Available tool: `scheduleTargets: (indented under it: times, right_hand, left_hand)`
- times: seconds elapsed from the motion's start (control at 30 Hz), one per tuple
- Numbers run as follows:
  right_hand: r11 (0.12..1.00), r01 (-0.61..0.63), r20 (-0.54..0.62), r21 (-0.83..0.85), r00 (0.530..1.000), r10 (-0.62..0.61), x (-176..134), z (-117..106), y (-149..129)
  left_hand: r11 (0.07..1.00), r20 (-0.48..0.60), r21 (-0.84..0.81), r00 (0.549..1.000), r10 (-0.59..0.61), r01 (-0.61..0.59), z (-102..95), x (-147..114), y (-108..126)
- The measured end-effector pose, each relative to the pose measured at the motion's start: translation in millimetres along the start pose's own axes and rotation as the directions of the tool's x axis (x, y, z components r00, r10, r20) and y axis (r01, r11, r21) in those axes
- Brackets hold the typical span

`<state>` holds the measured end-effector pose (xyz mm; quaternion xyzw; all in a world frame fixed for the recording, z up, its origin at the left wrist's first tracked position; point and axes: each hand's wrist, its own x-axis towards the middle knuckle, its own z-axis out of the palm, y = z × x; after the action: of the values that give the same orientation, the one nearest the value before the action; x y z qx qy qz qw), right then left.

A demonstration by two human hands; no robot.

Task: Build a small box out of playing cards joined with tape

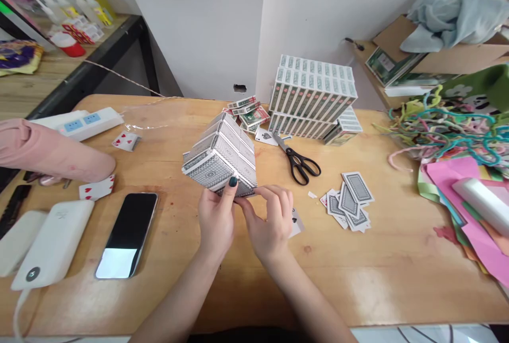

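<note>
Both my hands are at a boxy structure built from playing cards (222, 155), its grey patterned card backs facing outward. My left hand (217, 218) grips its near lower edge, the dark-nailed thumb pressed on the front corner. Thumb and forefinger of my right hand (272, 216) pinch at the lower right edge; what exactly lies between them is hidden. Partly behind the right hand, a loose card (295, 223) rests on the table. Black-handled scissors (298, 163) lie beyond, blades over an ace of spades card (265, 136). A loose pile of cards (350, 202) lies to the right.
Stacked card boxes (312, 94) stand at the back, with several opened boxes (250, 112) beside them. At left are a phone (127, 234), a white power bank (53, 242), a pink pouch (55, 149) and a power strip (87, 123). Yarn (449, 125) and coloured paper (465, 200) lie right.
</note>
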<state>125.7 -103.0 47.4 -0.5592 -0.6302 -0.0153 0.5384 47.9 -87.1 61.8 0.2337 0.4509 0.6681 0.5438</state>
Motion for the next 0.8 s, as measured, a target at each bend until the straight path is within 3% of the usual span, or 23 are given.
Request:
scheduleTargets:
  times: [0.17,0.47,0.63,0.8]
  right_hand:
    - [0.999,0.011,-0.058,-0.030,0.998,-0.013,-5,3,-1]
    - [0.999,-0.031,-0.047,0.006,0.998,0.031,-10,4,0]
    - [0.998,-0.054,-0.064,0.032,0.996,0.056,-4,2,4]
    - [0.993,-0.075,-0.064,0.088,0.995,0.080,4,-4,13]
  left_hand:
    - [0.998,-0.048,-0.060,0.999,-0.014,0.011,8.2,-3,4]
    - [0.998,-0.002,-0.033,0.999,-0.048,0.048,5.5,-5,6]
    - [0.997,0.106,-0.056,0.993,-0.046,0.053,-1.1,-4,4]
    - [0.987,0.211,0.101,0.967,-0.144,0.125,-24.4,3,5]
